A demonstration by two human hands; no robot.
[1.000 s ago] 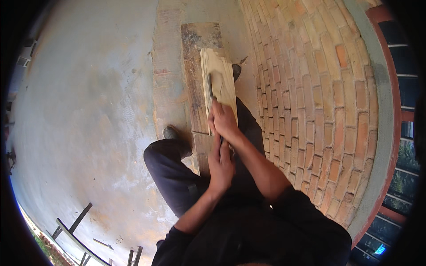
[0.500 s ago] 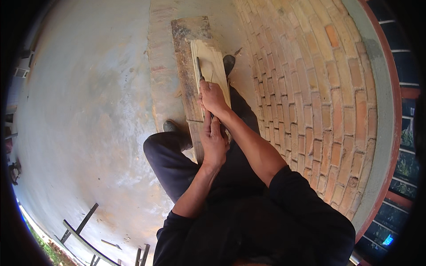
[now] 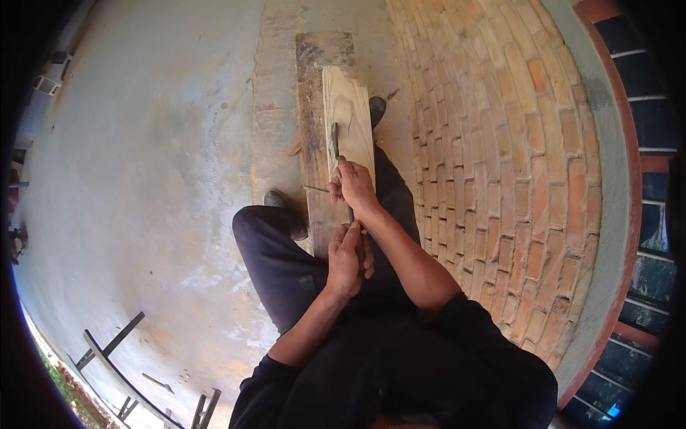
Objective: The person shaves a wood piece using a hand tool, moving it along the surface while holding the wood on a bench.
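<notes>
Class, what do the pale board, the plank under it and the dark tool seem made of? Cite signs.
Board: bare wood, shown by flowing grain. Plank: probably wood, stained and worn, with blotchy browns. Tool: perhaps metal, dark-finished; its slim shape suggests it.

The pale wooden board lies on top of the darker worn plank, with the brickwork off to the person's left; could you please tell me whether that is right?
Not quite: the brickwork is off to the person's right, as the head view shows. The pale wooden board does lie on top of the darker worn plank.
</notes>
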